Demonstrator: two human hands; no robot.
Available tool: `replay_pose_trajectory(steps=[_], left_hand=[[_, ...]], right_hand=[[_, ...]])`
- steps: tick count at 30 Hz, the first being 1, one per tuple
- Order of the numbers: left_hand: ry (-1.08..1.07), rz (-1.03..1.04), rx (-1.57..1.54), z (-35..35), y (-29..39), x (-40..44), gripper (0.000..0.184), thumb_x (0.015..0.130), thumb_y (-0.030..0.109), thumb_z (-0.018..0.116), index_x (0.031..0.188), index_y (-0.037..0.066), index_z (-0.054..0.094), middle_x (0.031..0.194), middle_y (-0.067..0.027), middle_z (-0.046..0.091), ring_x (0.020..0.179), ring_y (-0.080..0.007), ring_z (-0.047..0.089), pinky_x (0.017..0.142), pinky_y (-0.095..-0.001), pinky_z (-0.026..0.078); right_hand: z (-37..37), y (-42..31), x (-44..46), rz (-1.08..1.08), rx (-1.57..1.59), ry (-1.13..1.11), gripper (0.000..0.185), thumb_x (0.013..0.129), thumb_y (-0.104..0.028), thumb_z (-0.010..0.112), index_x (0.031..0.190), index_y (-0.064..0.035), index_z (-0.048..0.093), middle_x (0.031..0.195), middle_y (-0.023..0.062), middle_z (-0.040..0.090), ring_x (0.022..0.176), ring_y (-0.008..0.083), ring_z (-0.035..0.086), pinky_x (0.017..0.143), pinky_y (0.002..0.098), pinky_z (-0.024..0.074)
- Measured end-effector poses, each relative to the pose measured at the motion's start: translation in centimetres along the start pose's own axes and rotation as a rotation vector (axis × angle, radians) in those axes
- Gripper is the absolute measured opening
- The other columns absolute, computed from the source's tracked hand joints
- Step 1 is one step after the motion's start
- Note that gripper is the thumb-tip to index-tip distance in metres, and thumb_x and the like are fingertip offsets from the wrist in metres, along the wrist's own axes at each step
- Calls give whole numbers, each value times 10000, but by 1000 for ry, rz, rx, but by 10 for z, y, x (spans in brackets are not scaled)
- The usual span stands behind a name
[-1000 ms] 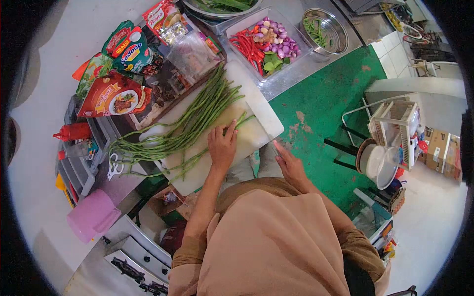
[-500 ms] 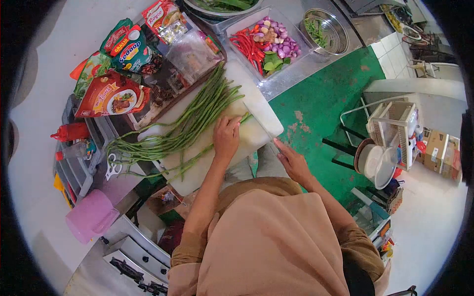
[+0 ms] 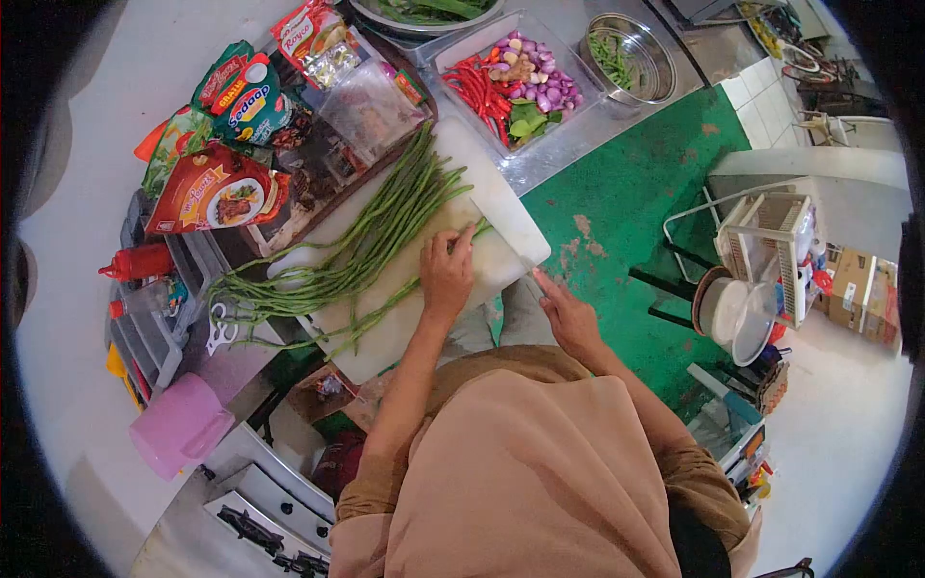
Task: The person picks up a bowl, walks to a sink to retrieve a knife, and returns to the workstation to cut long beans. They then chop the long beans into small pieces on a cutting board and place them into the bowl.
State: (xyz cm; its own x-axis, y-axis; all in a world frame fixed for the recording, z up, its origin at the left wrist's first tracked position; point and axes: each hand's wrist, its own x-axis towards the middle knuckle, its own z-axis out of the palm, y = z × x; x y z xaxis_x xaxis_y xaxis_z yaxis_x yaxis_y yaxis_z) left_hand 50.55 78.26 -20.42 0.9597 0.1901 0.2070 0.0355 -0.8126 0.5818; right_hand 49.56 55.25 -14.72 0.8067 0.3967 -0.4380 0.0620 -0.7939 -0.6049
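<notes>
A bunch of long green beans (image 3: 385, 217) lies across the white cutting board (image 3: 491, 183). Pressed on the board's lower right part, my left hand (image 3: 447, 270) has its fingers closed round a few bean strands, whose ends show just past the fingertips. My right hand (image 3: 568, 313), at the board's right corner, is wrapped round the handle of a knife (image 3: 506, 236). The thin blade slants up and left over the board, close to the bean ends. The handle is mostly hidden by the hand.
Beyond the board stand a clear tub of chillies and shallots (image 3: 520, 82) and a steel bowl with cut beans (image 3: 631, 60). Seasoning packets (image 3: 231, 193), white scissors (image 3: 221, 328) and a pink jug (image 3: 181, 424) are at the left. A stove (image 3: 260, 520) is lower left.
My left hand has slid a little to the right along the strands, and less bean sticks out past its fingers. The knife stays in my right hand, which has barely shifted.
</notes>
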Motion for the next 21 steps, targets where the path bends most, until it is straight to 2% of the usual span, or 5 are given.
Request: replay_pose_trajectory(steps=[2,4,8,10,21], left_hand=[[30,0,-49,8,-6,-3,263,845,113,643,1107,88,663,949,-105,572,902,-302,547,812,-406,445],[62,-3,-92,8,-9,-3,251,837,120,663,1084,74,659,947,-109,578,893,-309,554,805,-412,451],[81,-54,-135,7,-11,-4,200,814,140,702,984,54,639,926,-115,594,891,-325,566,791,-423,461],[75,-55,-152,6,-12,-3,187,813,147,706,958,55,631,919,-116,597,898,-328,566,794,-423,461],[64,-64,-210,2,-9,-1,157,786,54,698,934,54,643,951,-101,598,909,-301,570,803,-411,462]], right_hand=[[3,1,-4,39,-33,-14,494,964,-140,507,1438,-226,401,1175,182,615,956,395,625,787,452,509],[12,4,-11,-116,-11,114,508,972,-163,493,1456,-237,360,1069,199,608,842,407,616,720,478,500],[19,-2,-19,-43,-71,-7,526,978,-182,483,1471,-264,320,1030,195,591,793,412,606,687,493,499],[23,-3,-21,-91,-98,-11,591,974,-222,479,1493,-349,228,905,140,558,710,394,603,613,520,493],[27,-3,-20,-145,-174,26,635,953,-201,513,1501,-325,218,864,137,545,629,370,595,528,491,493]])
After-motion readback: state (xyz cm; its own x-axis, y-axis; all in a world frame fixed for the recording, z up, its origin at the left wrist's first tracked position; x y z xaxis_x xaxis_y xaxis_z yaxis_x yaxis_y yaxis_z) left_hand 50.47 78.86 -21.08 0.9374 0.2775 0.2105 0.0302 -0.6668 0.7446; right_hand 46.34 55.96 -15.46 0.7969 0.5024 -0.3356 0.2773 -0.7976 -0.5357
